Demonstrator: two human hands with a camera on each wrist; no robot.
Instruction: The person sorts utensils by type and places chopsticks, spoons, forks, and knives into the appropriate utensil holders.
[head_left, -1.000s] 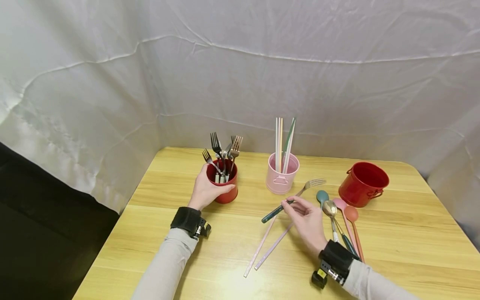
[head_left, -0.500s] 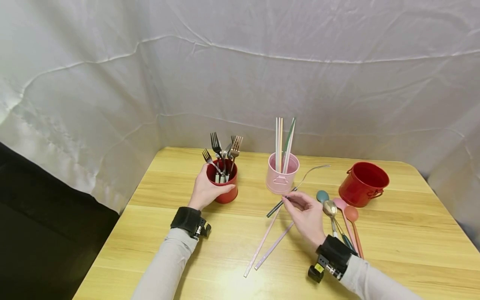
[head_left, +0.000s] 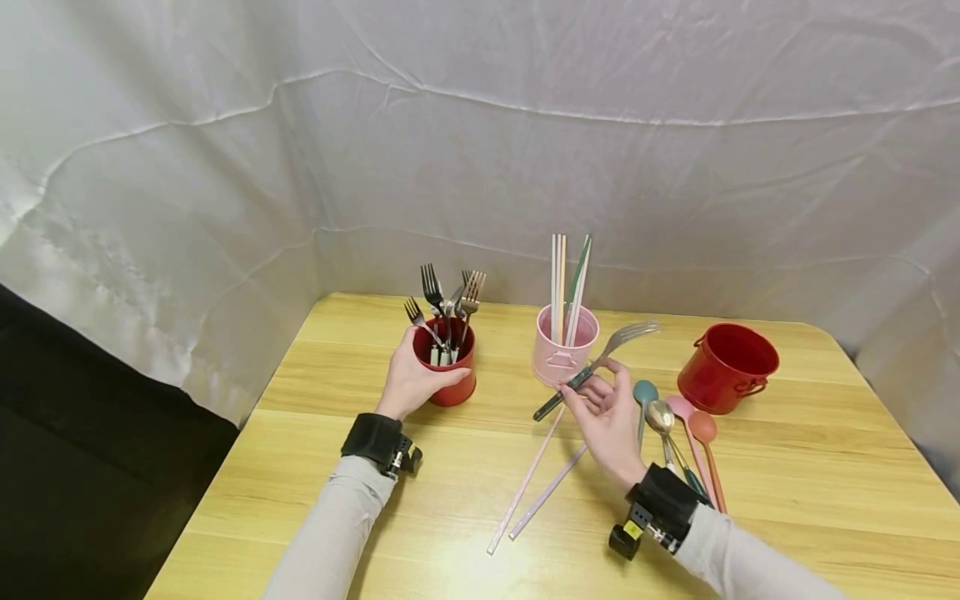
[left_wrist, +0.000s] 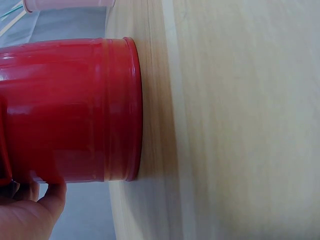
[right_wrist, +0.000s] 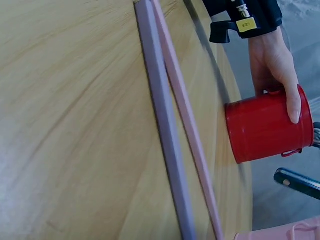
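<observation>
My left hand [head_left: 415, 375] grips the side of a red metal bucket [head_left: 459, 390] on the table, thumb along its front. Several forks [head_left: 431, 287] stand in it, tines up. In the right wrist view that bucket [right_wrist: 265, 127] shows with the left hand around it. My right hand [head_left: 611, 425] pinches a dark-handled fork [head_left: 626, 336] between thumb and fingers. The fork is held slanted above the table, tines pointing to the far right, its handle end toward the lower left. In the right wrist view only the handle end of this fork [right_wrist: 297, 183] shows.
A pink bucket [head_left: 551, 367] with several chopsticks [head_left: 562, 283] stands at the back centre. Pink [head_left: 528, 482] and lilac [head_left: 549, 492] chopsticks lie in front. Several spoons [head_left: 703, 427] lie to the right, before a second red bucket [head_left: 705, 379]. Grey cloth [head_left: 480, 150] hangs behind.
The fork in my right hand has turned about its length, edge-on half a second ago and broadside now, with its tines higher. The right hand has shifted slightly left; the left hand stays still.
</observation>
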